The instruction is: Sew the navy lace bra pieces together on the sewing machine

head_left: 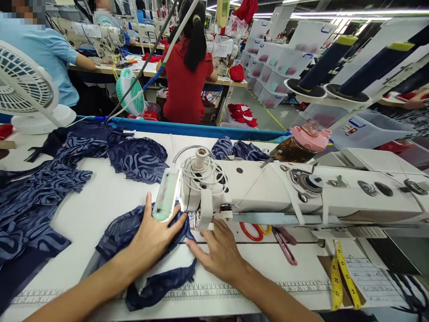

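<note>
Navy patterned fabric (124, 230) lies on the white sewing table under the head of a sewing machine (254, 179). My left hand (154, 235) rests flat on this fabric with fingers spread, left of the needle area. Close to the needle, my right hand (223, 250) lies with its thumb stretched out towards the fabric edge; its fingertips are partly hidden by the machine head. A narrow end of the fabric curls on the table in front of my hands. The needle itself is hard to make out.
More navy patterned fabric (30, 201) is heaped at left. Red-handled scissors (251, 232) and pink snips (284, 246) lie under the machine arm. A yellow tape measure (337, 281) hangs at right. Behind stand a white fan (25, 89) and a brown bottle (295, 147); two people sit beyond.
</note>
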The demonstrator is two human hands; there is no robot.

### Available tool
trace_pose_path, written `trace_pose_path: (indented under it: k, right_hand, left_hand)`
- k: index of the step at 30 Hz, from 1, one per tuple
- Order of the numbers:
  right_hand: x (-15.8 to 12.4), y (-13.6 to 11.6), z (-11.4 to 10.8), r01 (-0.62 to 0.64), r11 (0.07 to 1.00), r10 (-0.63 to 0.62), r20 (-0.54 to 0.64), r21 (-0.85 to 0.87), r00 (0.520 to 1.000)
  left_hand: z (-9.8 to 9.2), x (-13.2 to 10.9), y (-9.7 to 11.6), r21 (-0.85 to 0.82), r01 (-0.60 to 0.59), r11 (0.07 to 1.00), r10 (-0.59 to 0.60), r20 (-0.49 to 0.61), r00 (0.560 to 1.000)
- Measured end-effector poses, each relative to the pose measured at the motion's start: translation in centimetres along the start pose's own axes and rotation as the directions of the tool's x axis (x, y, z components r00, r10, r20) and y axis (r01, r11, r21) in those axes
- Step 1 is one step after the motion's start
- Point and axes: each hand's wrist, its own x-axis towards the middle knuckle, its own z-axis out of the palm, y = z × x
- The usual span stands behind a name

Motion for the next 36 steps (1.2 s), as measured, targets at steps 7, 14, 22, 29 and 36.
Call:
trace_pose_path:
  k: [7,14,22,29,36]
  right_hand:
    - [-2.3,-1.5,-2.8,0.030,0.998,-0.046,0.303,0.057,0.952]
    - [-0.4,0.1,-3.5,0.147,0.977,-0.191,0.328,0.153,0.925]
    - [1.1,2.5,-1.7,0.276,0.910,-0.366,0.290,0.308,0.884]
    - [0.6,2.9,-1.7,0.392,0.893,-0.442,0.261,0.224,0.858]
    - [0.2,3.0,-1.5,0.417,0.888,-0.453,0.211,0.194,0.866]
  left_hand:
    - [-0.6,-3.4,2.3,-0.104,0.139,0.985,-0.142,-0.025,0.989]
    - [0.1,-2.8,0.7,-0.094,-0.100,0.991,0.086,-0.146,0.986]
    - [0.5,-1.1,0.1,-0.298,0.053,0.953,-0.069,-0.042,0.997]
    - [0.9,-0.3,-0.8,-0.048,-0.248,0.968,0.241,-0.117,0.963]
    - [0.8,0.1,-1.0,-0.043,-0.279,0.959,0.271,-0.131,0.953]
